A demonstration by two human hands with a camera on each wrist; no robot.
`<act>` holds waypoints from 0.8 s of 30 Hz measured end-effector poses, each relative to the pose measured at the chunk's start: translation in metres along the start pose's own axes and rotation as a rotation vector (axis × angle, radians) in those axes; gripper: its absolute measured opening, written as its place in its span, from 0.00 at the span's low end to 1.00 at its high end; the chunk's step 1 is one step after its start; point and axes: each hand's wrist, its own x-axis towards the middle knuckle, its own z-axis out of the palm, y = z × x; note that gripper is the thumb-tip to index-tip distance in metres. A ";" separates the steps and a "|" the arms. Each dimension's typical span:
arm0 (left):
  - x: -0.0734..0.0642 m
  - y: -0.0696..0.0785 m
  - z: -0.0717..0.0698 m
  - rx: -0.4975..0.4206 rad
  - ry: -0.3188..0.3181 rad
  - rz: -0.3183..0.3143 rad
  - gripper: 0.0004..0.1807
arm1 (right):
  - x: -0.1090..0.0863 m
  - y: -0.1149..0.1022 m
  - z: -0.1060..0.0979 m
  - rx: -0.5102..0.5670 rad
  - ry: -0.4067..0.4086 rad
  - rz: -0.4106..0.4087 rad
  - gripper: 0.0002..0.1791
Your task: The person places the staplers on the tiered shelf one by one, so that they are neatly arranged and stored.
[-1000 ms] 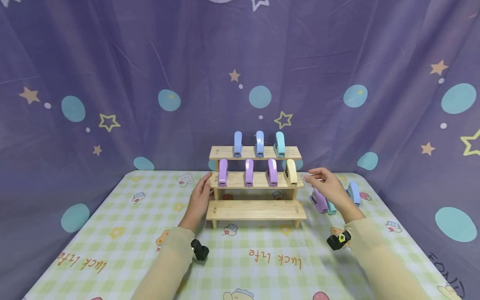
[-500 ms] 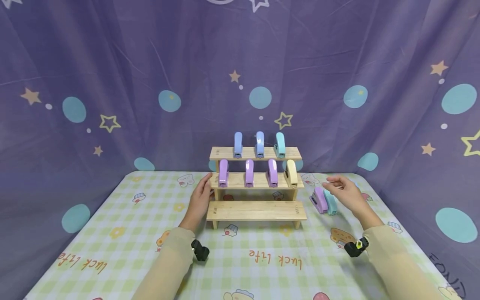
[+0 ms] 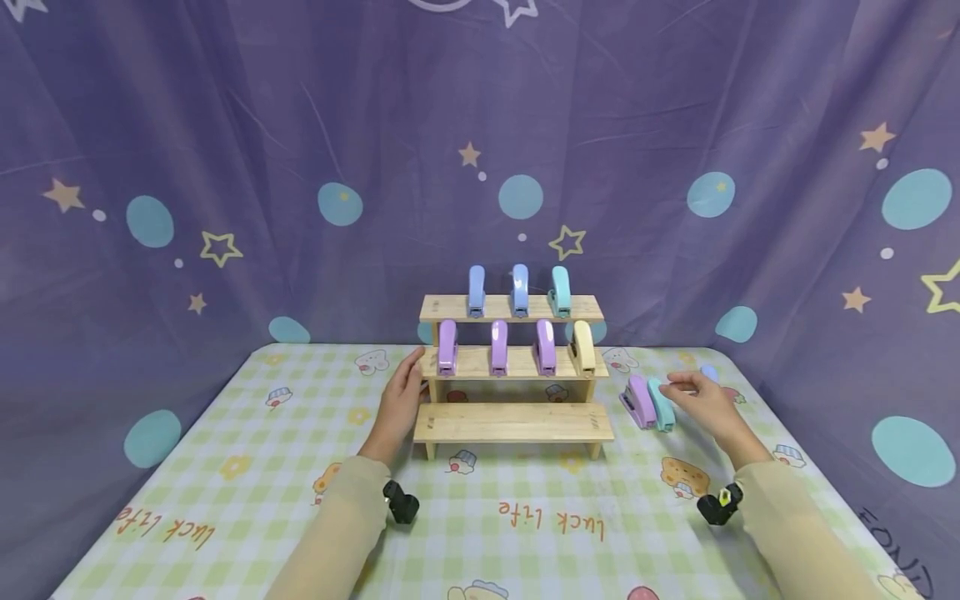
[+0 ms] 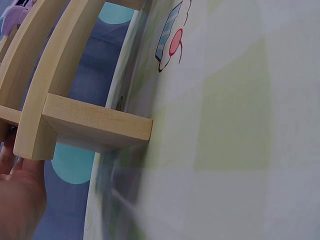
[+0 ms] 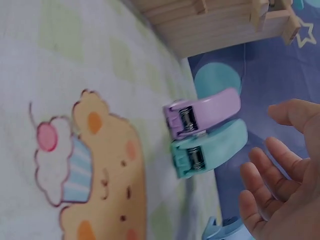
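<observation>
Gripping the wooden rack point(image 3: 513, 422) with the left hand point(image 3: 397, 407). Holding nothing in the loosely spread right hand point(image 3: 705, 405), with 1 teal stapler point(image 3: 662, 408) just left of it, then 1 purple stapler point(image 3: 640, 402).

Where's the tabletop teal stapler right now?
In the head view, the teal stapler stands on the table, right of the wooden rack, close beside a purple stapler on its left; a partly hidden blue stapler is farther right.
</observation>
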 end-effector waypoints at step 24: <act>0.003 -0.004 0.000 -0.033 -0.007 0.014 0.27 | 0.003 0.024 0.008 0.033 -0.133 0.107 0.41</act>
